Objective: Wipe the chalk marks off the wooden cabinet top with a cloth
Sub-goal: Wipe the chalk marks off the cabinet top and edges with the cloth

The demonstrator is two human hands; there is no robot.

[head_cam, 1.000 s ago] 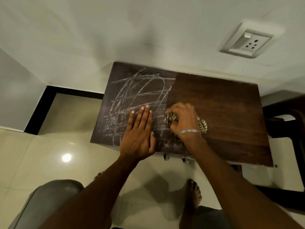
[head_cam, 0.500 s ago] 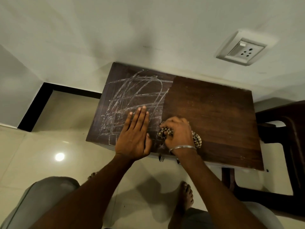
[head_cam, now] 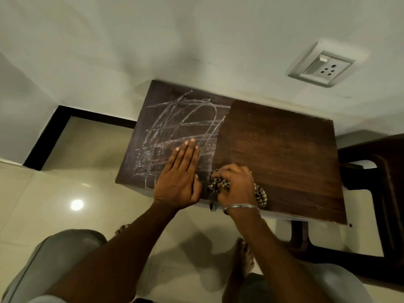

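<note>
Chalk marks [head_cam: 175,127] cover the left part of the cabinet top [head_cam: 284,149], scribbled white lines running nearly to its left edge. Your left hand [head_cam: 178,178] lies flat and open on them, fingers together, holding nothing. Just beside it, your right hand [head_cam: 237,184] is closed around the cloth [head_cam: 218,185], bunched near the front edge at the boundary of the cleaner wood. That cloth looks soft, light and limp, so keep it wadded under your palm; loose ends will likely drag without scrubbing. Farther right, the wood looks mostly clean.
</note>
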